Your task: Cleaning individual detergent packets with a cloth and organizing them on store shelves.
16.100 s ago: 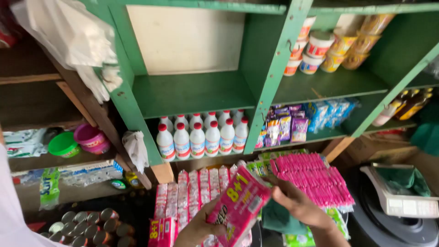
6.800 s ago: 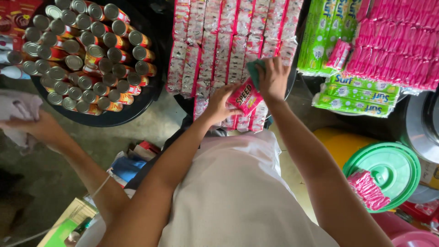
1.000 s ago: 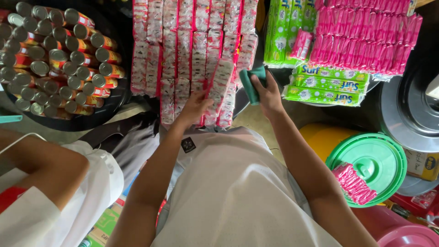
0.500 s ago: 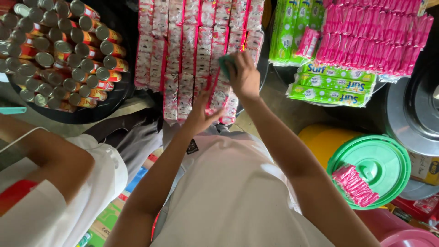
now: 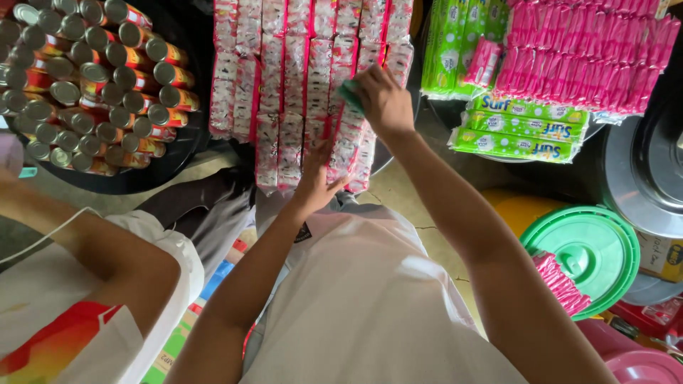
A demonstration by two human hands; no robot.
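Red-and-white sachet strips [image 5: 299, 78] lie in rows at centre; pink packs [image 5: 590, 50] and green packs [image 5: 519, 131] lie right, tins [image 5: 92, 78] left. Right hand [image 5: 384, 99], arm extended, grips a teal item [image 5: 350, 96] on the strips. Left hand [image 5: 316, 181] rests open-fingered on the strips' lower ends.

sachet strips [image 5: 299, 85] red-white | cloth [image 5: 349, 96] teal | lid [image 5: 587, 252] green

Right hand [image 5: 384, 99], holding a small green cloth [image 5: 348, 94], has moved from beside the green detergent packs [image 5: 523, 135] a second ago to lie on top of the hanging red-and-white sachet strips [image 5: 299, 85]. Left hand [image 5: 316, 181] has risen slightly, fingers now against the strips' lower ends. Earlier, the hands held a pink packet; that packet is gone from them.
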